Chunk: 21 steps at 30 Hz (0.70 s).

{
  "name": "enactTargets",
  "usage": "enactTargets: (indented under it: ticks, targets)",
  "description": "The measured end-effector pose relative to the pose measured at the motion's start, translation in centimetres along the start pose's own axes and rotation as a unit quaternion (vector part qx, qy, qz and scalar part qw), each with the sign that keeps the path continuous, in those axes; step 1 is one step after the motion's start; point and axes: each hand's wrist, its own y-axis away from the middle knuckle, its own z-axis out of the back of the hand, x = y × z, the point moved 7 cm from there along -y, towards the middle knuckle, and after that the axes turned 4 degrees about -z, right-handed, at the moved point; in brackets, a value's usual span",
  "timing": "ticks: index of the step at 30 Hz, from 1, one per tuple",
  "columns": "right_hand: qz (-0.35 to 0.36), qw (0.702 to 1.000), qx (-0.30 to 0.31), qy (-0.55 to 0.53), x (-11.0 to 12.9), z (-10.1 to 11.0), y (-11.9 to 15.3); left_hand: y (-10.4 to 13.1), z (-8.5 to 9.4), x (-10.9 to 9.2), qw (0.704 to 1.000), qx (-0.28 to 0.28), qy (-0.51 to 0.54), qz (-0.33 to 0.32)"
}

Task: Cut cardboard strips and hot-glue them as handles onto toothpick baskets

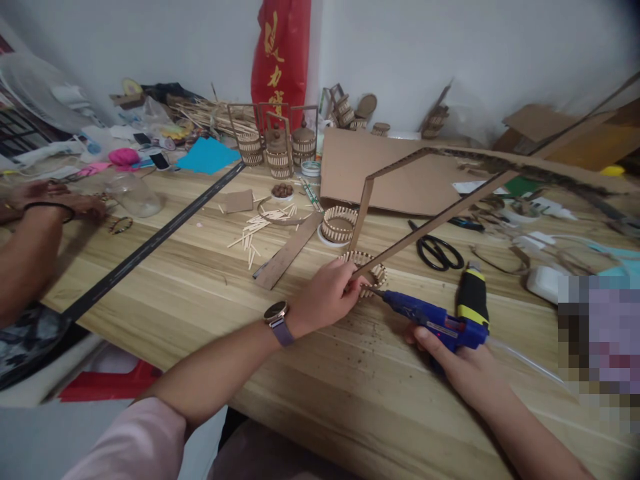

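Note:
My left hand (327, 293), with a watch at the wrist, is closed at the rim of a small round basket (377, 275) made of short sticks. Its fingers pinch a long brown cardboard strip (435, 217) against the basket's near side. The strip slants up to the right, and a bent length of cardboard rises from the basket's far side. A blue hot glue gun (425, 312) is gripped in my right hand (450, 360). Its nozzle points left at the basket rim beside my left fingertips; whether they touch is hard to tell.
Behind stands another stick basket (339, 225). Loose sticks (247, 233) and a flat cardboard piece (290, 250) lie left of it. Black scissors (440, 253) and a utility knife (473, 293) lie right. Another person's arm (30, 247) rests at far left, near a clear jar (133, 197).

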Motion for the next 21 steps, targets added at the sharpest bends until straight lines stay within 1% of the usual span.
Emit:
enactTargets:
  ticks: [3,6,11,16,20,21]
  targets:
    - [-0.006,1.0,0.005,0.009,-0.2,0.0,0.0,0.0,0.1,0.0,1.0,-0.001,0.01,0.01]
    - [-0.01,1.0,0.007,0.013,-0.4,0.0,0.1,0.1,0.1,-0.1,1.0,-0.001,0.021,0.005]
    - [0.008,1.0,0.007,0.016,0.2,0.1,0.0,0.1,0.2,-0.2,1.0,-0.004,0.025,0.0]
    - [0.0,1.0,-0.015,0.008,1.3,0.2,0.1,0.1,0.3,-0.4,1.0,-0.003,0.021,-0.002]
    - [-0.003,0.998,-0.061,-0.006,2.4,0.5,0.3,0.1,0.2,-0.3,1.0,-0.005,0.02,-0.002]
    - [-0.003,0.998,-0.064,-0.008,2.5,0.5,0.3,0.1,0.2,-0.3,1.0,-0.007,0.018,-0.002]
